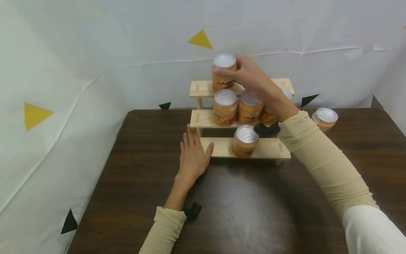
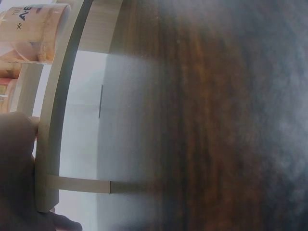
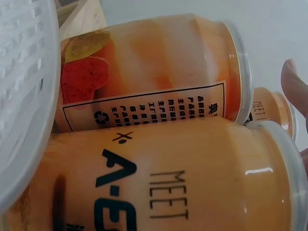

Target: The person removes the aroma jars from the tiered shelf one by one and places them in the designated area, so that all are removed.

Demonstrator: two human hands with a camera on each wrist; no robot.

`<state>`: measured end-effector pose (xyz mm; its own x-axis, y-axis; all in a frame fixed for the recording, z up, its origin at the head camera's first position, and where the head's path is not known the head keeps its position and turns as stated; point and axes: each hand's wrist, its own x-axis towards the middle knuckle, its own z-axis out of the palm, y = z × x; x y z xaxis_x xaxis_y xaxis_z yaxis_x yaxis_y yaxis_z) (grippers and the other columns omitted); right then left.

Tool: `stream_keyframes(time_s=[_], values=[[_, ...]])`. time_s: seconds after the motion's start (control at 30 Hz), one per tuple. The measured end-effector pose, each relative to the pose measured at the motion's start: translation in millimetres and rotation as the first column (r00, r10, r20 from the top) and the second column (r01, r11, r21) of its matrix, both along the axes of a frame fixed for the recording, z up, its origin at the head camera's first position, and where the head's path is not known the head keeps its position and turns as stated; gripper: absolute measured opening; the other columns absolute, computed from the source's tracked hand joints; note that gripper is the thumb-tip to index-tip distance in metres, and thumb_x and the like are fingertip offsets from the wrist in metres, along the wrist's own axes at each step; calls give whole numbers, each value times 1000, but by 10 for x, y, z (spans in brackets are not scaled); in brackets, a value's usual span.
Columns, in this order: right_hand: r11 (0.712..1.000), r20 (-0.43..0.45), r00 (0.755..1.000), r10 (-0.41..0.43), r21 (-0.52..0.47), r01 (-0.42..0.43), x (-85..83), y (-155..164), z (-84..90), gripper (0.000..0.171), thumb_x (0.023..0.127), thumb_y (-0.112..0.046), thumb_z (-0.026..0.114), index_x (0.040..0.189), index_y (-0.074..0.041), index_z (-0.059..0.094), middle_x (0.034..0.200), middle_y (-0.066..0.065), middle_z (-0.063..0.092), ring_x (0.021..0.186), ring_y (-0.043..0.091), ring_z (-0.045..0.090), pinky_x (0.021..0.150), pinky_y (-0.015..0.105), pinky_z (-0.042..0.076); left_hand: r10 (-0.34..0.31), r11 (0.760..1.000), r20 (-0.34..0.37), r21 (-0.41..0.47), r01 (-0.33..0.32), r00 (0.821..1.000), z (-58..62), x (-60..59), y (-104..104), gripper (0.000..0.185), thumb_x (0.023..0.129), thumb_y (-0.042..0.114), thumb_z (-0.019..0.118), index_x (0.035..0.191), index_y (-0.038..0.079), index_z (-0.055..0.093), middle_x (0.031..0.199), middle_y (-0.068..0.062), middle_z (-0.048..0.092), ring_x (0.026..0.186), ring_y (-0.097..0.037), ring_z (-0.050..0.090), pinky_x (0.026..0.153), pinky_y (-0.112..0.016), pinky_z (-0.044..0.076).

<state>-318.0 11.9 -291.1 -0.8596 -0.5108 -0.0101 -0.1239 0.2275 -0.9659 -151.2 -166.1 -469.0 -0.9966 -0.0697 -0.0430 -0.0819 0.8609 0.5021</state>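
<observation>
Near the left end of the top tier of a three-tier wooden shelf (image 1: 204, 149), my right hand (image 1: 250, 74) grips an orange-labelled can (image 1: 224, 72) with a pale lid. The can stands upright, its base overlapping the top board. My left hand (image 1: 194, 155) lies with straight fingers against the left end of the lowest board; the left wrist view shows it at that board end (image 2: 48, 187). Three cans (image 1: 226, 109) stand on the middle tier, the rightmost partly behind my right forearm. One can (image 1: 245, 143) with a ridged silver lid stands on the lowest tier.
Another can (image 1: 325, 118) stands on the dark wooden table (image 1: 142, 158) right of the shelf, partly hidden by my sleeve. A white sheet (image 1: 152, 42) with yellow and black triangles hangs close behind the shelf. My right forearm crosses over the shelf's right side.
</observation>
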Motion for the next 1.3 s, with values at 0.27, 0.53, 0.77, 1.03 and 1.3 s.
stream_keyframes(time_s=[0.27, 0.53, 0.77, 1.03, 1.3], values=[[999, -20, 999, -31, -26, 31, -17, 4, -25, 53, 103, -22, 78, 149, -4, 59, 132, 5, 67, 126, 21, 59, 113, 40, 45, -10, 1000, -26, -8, 10, 1000, 28, -1, 22, 91, 117, 51, 45, 171, -12, 5, 182, -29, -9, 166, -57, 10, 133, -68, 17], [997, -45, 996, -74, -34, 73, 31, 24, -40, 57, 101, -25, 81, 149, -5, 60, 133, 5, 67, 126, 22, 59, 112, 40, 46, -10, 1000, -35, -17, 10, 999, 10, 3, 35, 91, 117, 51, 45, 171, -12, 7, 181, -30, -6, 165, -57, 13, 132, -68, 20], [996, -55, 995, -79, -54, 76, 78, 64, -20, 60, 99, -26, 83, 152, -8, 61, 133, 4, 69, 126, 23, 60, 112, 41, 45, -14, 1000, -35, -26, 13, 999, -1, 7, 39, 91, 117, 51, 45, 171, -12, 7, 182, -30, -4, 166, -57, 14, 132, -67, 21], [992, -96, 992, -81, -108, 70, 121, 166, 94, 54, 99, -22, 83, 148, -9, 64, 130, 2, 68, 126, 22, 57, 111, 42, 43, -17, 1000, -14, -21, 17, 1000, 1, -2, 12, 93, 117, 53, 44, 171, -11, 3, 181, -28, -10, 167, -55, 9, 133, -66, 18], [990, -138, 985, -104, -112, 88, 82, 328, 182, 53, 99, -21, 82, 148, -10, 64, 132, 0, 66, 130, 23, 55, 115, 44, 42, -12, 1000, -15, -22, 12, 1000, -28, -10, -12, 94, 117, 53, 44, 171, -10, 2, 181, -28, -11, 167, -55, 9, 133, -67, 18]])
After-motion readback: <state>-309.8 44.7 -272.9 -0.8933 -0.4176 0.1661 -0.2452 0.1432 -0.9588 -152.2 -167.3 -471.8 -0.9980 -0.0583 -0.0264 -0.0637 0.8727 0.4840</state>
